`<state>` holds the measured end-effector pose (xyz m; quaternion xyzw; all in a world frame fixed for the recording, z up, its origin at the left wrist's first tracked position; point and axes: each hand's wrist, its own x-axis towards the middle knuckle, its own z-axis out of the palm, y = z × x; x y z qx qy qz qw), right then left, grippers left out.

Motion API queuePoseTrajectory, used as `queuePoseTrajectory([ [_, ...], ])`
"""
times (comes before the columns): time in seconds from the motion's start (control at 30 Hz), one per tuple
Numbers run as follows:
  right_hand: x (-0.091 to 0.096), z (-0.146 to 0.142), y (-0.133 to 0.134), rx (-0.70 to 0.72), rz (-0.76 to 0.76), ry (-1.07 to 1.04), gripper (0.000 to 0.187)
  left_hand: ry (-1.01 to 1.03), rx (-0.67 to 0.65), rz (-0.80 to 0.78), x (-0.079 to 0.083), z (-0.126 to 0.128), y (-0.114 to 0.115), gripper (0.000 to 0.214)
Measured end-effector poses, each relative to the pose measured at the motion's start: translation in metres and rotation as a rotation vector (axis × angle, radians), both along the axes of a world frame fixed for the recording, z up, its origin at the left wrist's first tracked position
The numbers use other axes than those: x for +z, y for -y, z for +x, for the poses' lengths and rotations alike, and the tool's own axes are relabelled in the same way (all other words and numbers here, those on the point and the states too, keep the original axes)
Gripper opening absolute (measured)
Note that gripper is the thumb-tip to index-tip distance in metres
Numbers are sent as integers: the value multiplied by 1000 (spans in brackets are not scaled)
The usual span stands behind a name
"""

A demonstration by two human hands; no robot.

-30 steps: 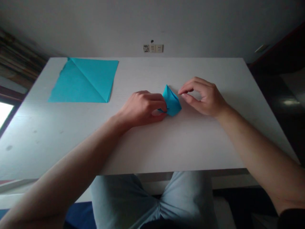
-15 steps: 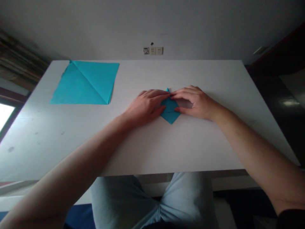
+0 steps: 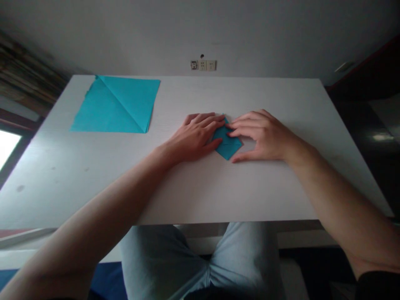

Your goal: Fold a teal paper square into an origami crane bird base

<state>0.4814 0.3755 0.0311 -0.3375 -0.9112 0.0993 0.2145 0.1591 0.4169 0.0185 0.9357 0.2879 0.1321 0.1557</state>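
Observation:
A small folded piece of turquoise paper (image 3: 229, 151) lies on the table, kite-shaped with its lower corner toward me and a crease line across it. My left hand (image 3: 196, 136) rests over its left side, fingers stretched out along the upper left edge and thumb on the paper. From the other side, my right hand (image 3: 265, 135) touches the upper right edge with its fingertips. Its thumb is spread away, close to the lower right edge. Part of the paper's left half and top is hidden under the fingers.
A larger turquoise sheet (image 3: 115, 106) with a diagonal crease lies at the back left of the white table (image 3: 200, 200). Behind the table rises a wall with several power outlets (image 3: 203, 65). The table's front edge is just above my legs (image 3: 162, 258).
My right thumb has moved off the paper toward the lower right, and the right fingers have spread. More of the paper's right side shows. The view has shifted slightly.

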Motion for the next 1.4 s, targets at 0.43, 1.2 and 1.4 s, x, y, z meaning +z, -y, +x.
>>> queuePoseTrajectory([
  [0.43,20,-19,21,160,142,104,23,19,20,-1,4,1,2,53],
  [1.2,11,-30,27,-53,147,60,29,235,-121,26,-1,3,-7,27],
  [1.4,7,-30,23,-112,37,-90,29,268,-251,-67,6,-7,-13,19],
])
